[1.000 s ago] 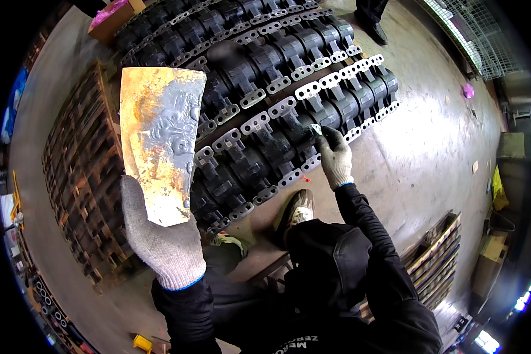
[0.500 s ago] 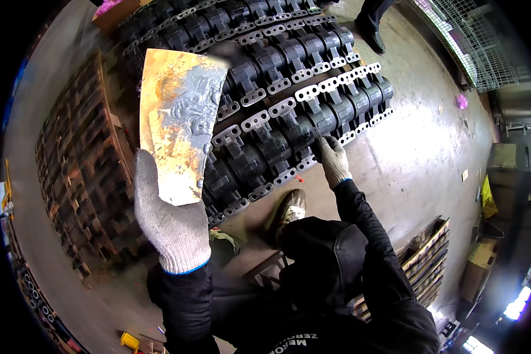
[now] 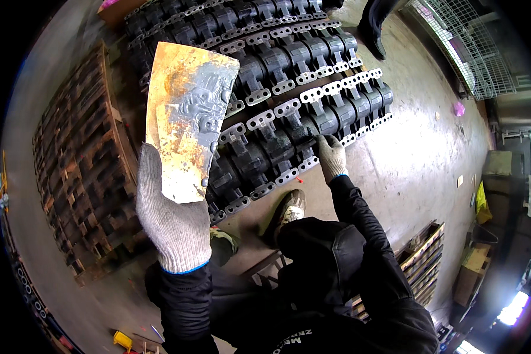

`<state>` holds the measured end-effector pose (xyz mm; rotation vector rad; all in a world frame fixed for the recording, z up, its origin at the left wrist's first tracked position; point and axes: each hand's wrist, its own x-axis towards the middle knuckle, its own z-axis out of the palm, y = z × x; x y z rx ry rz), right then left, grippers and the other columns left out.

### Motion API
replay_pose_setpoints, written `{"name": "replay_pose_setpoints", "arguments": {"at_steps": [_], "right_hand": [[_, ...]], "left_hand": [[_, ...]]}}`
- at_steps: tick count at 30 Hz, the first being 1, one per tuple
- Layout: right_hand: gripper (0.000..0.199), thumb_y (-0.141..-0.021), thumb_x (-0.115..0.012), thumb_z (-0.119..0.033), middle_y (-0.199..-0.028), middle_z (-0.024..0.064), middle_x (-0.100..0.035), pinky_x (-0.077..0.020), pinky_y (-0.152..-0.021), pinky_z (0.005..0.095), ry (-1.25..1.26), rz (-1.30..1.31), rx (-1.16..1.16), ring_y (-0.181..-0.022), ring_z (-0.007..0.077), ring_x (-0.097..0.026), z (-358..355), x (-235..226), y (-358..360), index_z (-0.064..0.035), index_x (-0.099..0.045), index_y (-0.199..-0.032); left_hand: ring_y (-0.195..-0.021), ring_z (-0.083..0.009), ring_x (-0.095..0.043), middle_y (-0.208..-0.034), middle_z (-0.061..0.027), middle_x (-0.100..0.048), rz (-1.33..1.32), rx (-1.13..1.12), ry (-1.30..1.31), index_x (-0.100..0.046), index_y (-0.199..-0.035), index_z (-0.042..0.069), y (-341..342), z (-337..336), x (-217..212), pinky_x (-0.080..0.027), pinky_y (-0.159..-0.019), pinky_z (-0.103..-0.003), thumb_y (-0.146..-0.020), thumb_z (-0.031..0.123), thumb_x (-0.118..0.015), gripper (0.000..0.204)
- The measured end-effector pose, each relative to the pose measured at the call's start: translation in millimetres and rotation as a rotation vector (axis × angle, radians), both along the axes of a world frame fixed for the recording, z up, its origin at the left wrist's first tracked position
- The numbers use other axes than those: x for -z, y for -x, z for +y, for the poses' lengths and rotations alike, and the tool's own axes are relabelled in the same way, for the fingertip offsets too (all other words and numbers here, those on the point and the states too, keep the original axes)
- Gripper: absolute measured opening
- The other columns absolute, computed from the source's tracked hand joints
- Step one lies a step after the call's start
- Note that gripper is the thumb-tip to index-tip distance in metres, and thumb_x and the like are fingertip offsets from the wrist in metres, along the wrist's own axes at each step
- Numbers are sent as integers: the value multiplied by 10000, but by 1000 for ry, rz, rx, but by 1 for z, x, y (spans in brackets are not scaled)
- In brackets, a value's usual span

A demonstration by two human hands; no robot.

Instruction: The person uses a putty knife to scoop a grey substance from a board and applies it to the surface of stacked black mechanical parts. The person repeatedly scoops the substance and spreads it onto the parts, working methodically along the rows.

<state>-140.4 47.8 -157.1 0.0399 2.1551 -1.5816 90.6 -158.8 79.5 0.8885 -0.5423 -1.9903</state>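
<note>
A bare concrete workshop floor (image 3: 407,159) fills the head view, with stacked wooden pallets (image 3: 82,171) to the left and a wire mesh cage (image 3: 466,53) at upper right.

On the floor lie rows of black cast metal parts (image 3: 277,76), blocky, with pale lugs at their ends, packed side by side in bands running from lower left to upper right.

The left hand (image 3: 171,218), in a grey knit glove, has its grip closed around the narrow end of a wide scraper blade (image 3: 189,118). The blade is flat, rusty yellow and smeared with grey paste; its long axis points up and away from the hand, above the castings.

The right hand (image 3: 331,156), also gloved, is nearer the parts: its fingers rest on one casting in the nearest row, holding nothing.
</note>
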Motion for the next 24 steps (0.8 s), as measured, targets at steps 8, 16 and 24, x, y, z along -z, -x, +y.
{"name": "replay_pose_setpoints", "arguments": {"at_steps": [8,16,24], "right_hand": [[298,-982,-620,-278,-759,20,-647,-450,-565,278,-55,32,-17,-621,103,-548,2,8,4,6,-703,-1013],[308,-973,-631,-287,-746,22,-642,-459,-562,282,-100,56,-42,-609,108,-553,3,5,7,11,-707,-1004],[306,-972,-631,-261,-796,39,-677,-470,-627,275,-105,-1,-81,-678,109,-583,10,-6,2,33,-704,-1017]], "left_hand": [[-1286,-282,-583,-1422,-149,-574,-2,-6,-10,-498,-1435,-24,-4,-1,-1,-475,-1090,-447,-1066,275,-521,476],[-1283,-279,-581,-1422,-154,-571,52,14,-12,-488,-1444,-24,-8,-3,6,-480,-1082,-427,-1078,269,-505,469],[-1282,-272,-582,-1421,-145,-577,58,40,-24,-494,-1443,-19,-4,-2,4,-472,-1085,-431,-1075,268,-506,467]]}}
